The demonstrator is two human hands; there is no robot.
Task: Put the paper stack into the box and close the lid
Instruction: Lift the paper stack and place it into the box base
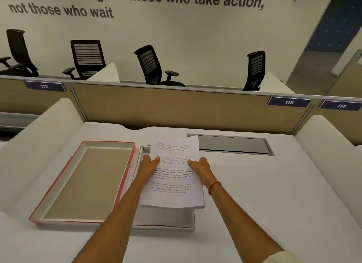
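A stack of white printed paper (173,192) is held above a shallow white box (166,223) in the middle of the desk. My left hand (147,164) grips the stack's left edge and my right hand (201,169) grips its right edge, thumbs on top. The stack hides most of the box; only its near rim and far left corner show. The lid (86,181), red-edged with a brown inside, lies upside down on the desk just left of the box.
A grey cable hatch (231,144) is set into the white desk (274,194) behind the box. White side dividers flank the desk, a tan partition (176,108) stands at the back, and black office chairs are beyond it.
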